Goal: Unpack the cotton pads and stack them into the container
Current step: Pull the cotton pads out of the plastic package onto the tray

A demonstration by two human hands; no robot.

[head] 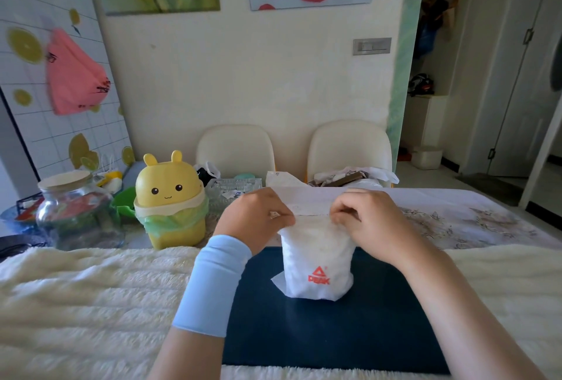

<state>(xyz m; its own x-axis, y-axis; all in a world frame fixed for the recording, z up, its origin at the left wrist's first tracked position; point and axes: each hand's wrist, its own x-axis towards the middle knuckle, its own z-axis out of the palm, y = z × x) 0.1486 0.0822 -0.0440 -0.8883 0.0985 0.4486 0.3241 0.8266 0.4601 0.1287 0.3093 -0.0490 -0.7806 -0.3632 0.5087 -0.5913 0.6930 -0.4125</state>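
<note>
We see a white PEAK-branded plastic bag (317,261) standing upright on the far half of the dark blue mat (334,337), its top edge pinched from both sides. Over the mat's far edge, the left hand (252,221) and the right hand (365,221) each curl their fingers tightly round the bag's rim. We cannot make out its contents. A yellow bunny-faced bin (170,197) and a glass jar (73,209) stand beyond the mat's far left corner.
</note>
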